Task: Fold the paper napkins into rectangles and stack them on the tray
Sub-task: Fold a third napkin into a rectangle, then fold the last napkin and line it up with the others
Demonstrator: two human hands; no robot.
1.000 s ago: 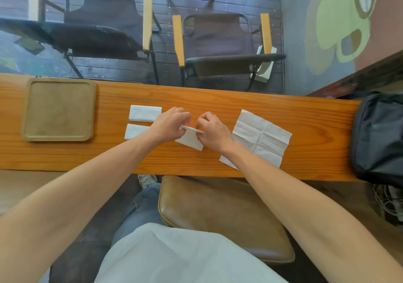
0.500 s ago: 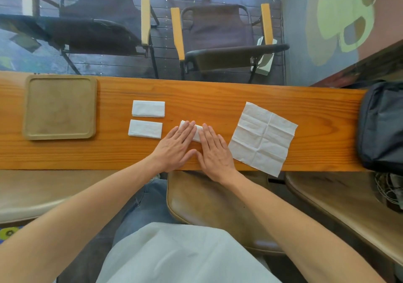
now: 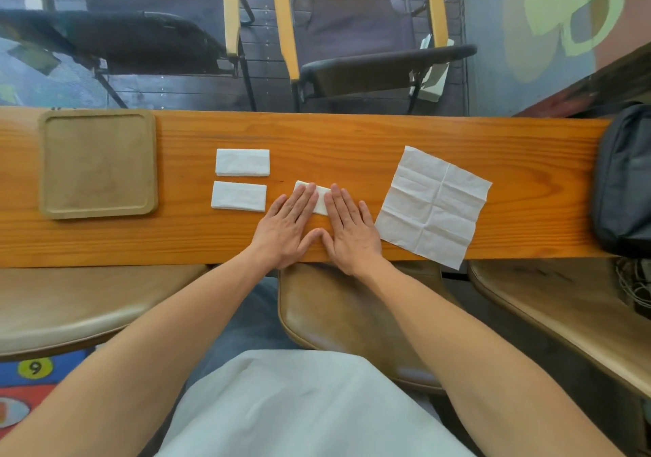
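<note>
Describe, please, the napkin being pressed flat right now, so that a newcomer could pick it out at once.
Start at the long wooden counter, with the tan tray at its left end. Near the middle, the left hand and right hand lie flat, side by side, on a small folded napkin. Unlike the two folded napkins lying uncovered to its left and the unfolded napkin to its right, it is mostly hidden under fingers.
</note>
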